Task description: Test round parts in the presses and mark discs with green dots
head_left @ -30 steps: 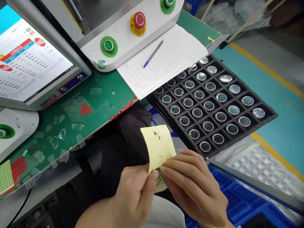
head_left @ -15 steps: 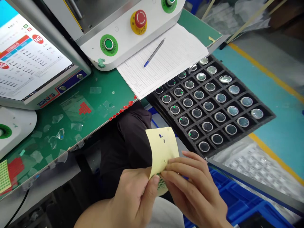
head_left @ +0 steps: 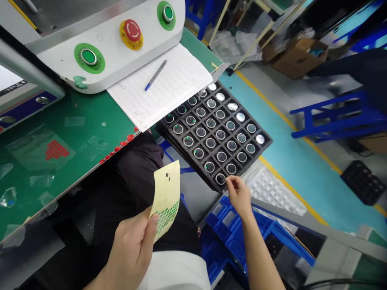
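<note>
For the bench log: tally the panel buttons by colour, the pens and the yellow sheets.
Green buttons: 2
Red button: 1
Pen: 1
Yellow sheet: 1
Total: 5

Teal floor [head_left: 305, 161] with yellow line, blue stool [head_left: 332, 117], cardboard box [head_left: 298, 56]

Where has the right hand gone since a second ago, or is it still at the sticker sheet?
Yes, it moved: the right hand left the sticker sheet and reached out to the near corner of the black tray.
</note>
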Available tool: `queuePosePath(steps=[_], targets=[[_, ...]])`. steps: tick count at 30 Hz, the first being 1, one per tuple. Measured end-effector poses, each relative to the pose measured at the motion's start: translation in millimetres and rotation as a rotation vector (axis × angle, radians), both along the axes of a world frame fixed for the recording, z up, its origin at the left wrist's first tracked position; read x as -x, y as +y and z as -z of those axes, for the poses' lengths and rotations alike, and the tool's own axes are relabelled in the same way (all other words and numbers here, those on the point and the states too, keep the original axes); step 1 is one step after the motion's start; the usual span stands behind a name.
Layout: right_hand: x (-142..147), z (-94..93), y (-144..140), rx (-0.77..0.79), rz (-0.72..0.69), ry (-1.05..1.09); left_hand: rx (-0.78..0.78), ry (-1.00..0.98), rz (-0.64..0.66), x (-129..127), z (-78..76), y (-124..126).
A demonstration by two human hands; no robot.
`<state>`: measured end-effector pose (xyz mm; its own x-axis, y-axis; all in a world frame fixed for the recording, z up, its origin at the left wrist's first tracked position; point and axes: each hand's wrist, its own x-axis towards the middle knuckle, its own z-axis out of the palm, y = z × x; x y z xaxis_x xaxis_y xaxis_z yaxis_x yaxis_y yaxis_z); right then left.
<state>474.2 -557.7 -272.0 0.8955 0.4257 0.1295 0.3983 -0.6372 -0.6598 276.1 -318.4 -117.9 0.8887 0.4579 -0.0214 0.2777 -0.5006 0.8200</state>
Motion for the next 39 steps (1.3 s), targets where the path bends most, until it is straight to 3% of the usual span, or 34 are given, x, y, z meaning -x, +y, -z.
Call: queuePosePath(steps=[2,5,10,13,16,20,22,23,26,29,39], targets=[[2.1,22.8,-12.4,0.068,0.019,0.081,0.014,0.006,0.004,-2.5,1.6,-1.4],[9.8,40.7,-18.5,0.138,0.054,0.154,0.054,0.022,0.017,-4.9,2.2,-3.8],[9.6,51.6,-11.3,0.205,0.116,0.164,0.107,0.011,0.024,-3.9,0.9,-4.6],[5.9,51.4,-3.4,0.180,0.152,0.119,0.221,0.027,0.019,-1.7,-0.1,-6.0],[10.2,31.1,11.4,0.051,0.192,0.019,0.391,0.068,-0.030,-0.5,0.4,-9.0],[41.3,-38.5,46.5,-0.210,0.186,-0.165,0.535,0.109,-0.128,-0.7,4.4,-11.7],[62.7,-79.7,69.3,-0.297,0.019,-0.199,0.556,0.106,-0.148,-0.3,5.4,-12.1],[72.6,-97.5,81.1,-0.327,-0.141,-0.206,0.564,0.100,-0.144,0.2,4.9,-12.1],[93.1,-130.3,111.3,-0.419,-0.539,-0.218,0.566,0.075,-0.114,3.0,-0.2,-12.0],[98.6,-135.5,125.1,-0.431,-0.620,-0.178,0.531,0.060,-0.108,7.7,-6.4,-11.8],[101.5,-134.8,119.3,-0.371,-0.620,-0.299,0.435,0.028,-0.080,12.9,-7.9,-11.4]])
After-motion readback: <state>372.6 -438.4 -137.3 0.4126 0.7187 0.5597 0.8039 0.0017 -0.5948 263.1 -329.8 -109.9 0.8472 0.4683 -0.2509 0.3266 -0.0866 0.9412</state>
